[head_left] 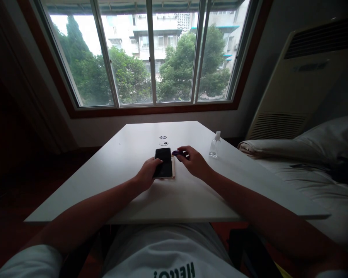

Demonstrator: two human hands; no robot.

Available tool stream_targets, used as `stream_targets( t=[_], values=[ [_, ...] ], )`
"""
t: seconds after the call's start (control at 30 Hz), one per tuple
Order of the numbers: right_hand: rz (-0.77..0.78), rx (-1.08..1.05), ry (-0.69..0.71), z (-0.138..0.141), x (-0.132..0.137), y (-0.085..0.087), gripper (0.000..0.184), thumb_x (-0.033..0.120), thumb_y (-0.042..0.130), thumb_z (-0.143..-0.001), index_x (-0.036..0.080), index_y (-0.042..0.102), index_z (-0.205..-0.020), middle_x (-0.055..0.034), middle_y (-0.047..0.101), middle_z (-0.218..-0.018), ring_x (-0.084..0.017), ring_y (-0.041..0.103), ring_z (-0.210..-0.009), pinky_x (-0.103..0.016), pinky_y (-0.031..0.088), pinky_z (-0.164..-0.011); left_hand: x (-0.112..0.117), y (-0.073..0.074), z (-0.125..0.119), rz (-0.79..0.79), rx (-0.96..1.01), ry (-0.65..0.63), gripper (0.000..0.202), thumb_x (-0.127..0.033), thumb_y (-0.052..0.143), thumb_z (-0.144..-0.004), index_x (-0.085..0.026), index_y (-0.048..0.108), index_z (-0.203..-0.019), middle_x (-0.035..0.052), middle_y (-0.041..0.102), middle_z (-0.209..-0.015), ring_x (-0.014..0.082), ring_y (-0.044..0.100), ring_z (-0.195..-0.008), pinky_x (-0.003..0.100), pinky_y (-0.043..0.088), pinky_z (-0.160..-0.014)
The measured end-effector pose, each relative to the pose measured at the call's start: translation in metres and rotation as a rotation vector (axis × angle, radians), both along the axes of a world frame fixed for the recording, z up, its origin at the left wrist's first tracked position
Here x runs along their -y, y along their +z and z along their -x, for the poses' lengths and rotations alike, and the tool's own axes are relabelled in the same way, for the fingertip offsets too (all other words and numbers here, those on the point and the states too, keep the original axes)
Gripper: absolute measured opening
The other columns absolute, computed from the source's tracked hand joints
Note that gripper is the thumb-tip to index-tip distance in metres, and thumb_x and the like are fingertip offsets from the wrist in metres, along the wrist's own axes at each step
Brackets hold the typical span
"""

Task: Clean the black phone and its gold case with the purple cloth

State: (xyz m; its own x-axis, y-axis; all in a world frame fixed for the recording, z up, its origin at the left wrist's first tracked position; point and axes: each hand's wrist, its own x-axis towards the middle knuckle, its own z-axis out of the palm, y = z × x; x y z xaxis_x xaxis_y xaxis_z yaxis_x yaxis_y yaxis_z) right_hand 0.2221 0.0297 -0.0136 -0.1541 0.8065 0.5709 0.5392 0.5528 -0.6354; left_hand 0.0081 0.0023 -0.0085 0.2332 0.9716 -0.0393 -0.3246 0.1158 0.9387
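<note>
- My left hand [146, 173] grips the black-screened phone [164, 166] over the white table [118, 166], thumb across its face
- Pinkish-gold edge [173, 170] along the phone's right side; cannot tell what it is
- My right hand [195, 160], apart from the left, pinches a small purple item [175, 153] just beside the phone
- Two round pieces [162, 144] lie beyond the phone; clear bottle [214, 147] stands to the right

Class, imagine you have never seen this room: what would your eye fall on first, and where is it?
The bright window comes first, filling the top middle of the picture, with green trees beyond the glass. Next is the dark phone in the left hand, near the picture's middle, with a small purple thing in the right hand beside it. A clear bottle stands farther right on the white table.
</note>
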Motion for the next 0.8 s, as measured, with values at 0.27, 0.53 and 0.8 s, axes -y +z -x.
stream_targets(
  t=[0.27,0.53,0.8],
  values=[
    [-0.104,-0.066,0.012,-0.0039,-0.0033,-0.0028,0.056,0.023,0.067,-0.082,0.025,0.050,-0.136,-0.0087,0.060,-0.123,-0.023,0.064,-0.104,-0.042,0.056,-0.092,0.0003,0.0011,-0.0004,-0.016,-0.031,-0.045,0.038,-0.027,0.064,-0.083,-0.007,0.060,-0.115,0.0188,0.069,-0.102,0.0294,0.068,-0.083,0.033,0.054,-0.057],
    [-0.092,-0.044,-0.036,-0.0038,-0.0017,-0.0012,0.063,0.018,0.062,-0.081,0.027,0.047,-0.142,-0.0074,0.060,-0.129,-0.023,0.063,-0.109,-0.043,0.055,-0.095,0.0004,0.0031,-0.0008,-0.017,-0.027,-0.081,0.043,-0.036,0.067,-0.085,-0.009,0.062,-0.119,0.0175,0.070,-0.105,0.0265,0.068,-0.081,0.032,0.055,-0.060],
    [-0.074,-0.075,-0.059,-0.0048,-0.0013,0.0022,0.046,0.024,0.062,-0.086,0.022,0.057,-0.132,-0.0081,0.065,-0.119,-0.023,0.064,-0.106,-0.043,0.056,-0.093,0.0046,0.0096,-0.0009,0.012,-0.015,-0.035,0.033,-0.034,0.068,-0.084,-0.011,0.065,-0.106,0.0137,0.071,-0.093,0.0241,0.067,-0.079,0.029,0.053,-0.061]
  ],
)
